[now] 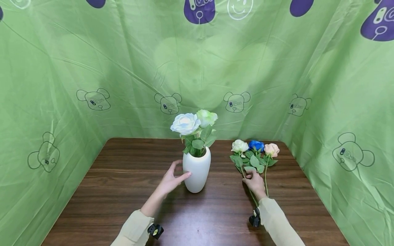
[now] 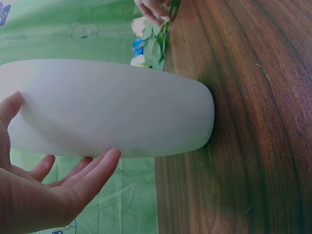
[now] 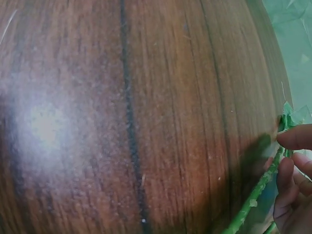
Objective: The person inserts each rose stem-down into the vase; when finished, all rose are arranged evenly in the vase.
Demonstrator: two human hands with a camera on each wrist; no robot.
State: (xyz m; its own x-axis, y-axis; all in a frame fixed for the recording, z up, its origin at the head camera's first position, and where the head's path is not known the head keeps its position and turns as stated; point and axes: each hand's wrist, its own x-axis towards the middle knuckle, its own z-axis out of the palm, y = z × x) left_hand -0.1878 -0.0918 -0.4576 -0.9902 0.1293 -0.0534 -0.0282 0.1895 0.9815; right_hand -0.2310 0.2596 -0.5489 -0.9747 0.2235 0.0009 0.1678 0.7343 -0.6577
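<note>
A white vase point(image 1: 196, 174) stands upright on the table, holding a pale blue rose point(image 1: 185, 123) and a light green rose point(image 1: 207, 118) with leaves. My left hand point(image 1: 170, 181) holds the vase's left side, thumb on the near face and fingers round the far side; the left wrist view shows the thumb and fingertips against the vase point(image 2: 122, 107). To the right, my right hand point(image 1: 254, 182) pinches the green stem point(image 3: 253, 200) of a white rose point(image 1: 239, 146) between thumb and fingers. A blue rose point(image 1: 257, 146) and a pink rose point(image 1: 272, 150) lie beside it.
The dark wooden table point(image 1: 123, 191) is bounded by green cloth point(image 1: 197, 68) printed with bear heads at the back and both sides. Leaves point(image 1: 255, 161) of the lying roses overlap one another. The pink rose's stem point(image 1: 266, 181) runs close behind my right hand.
</note>
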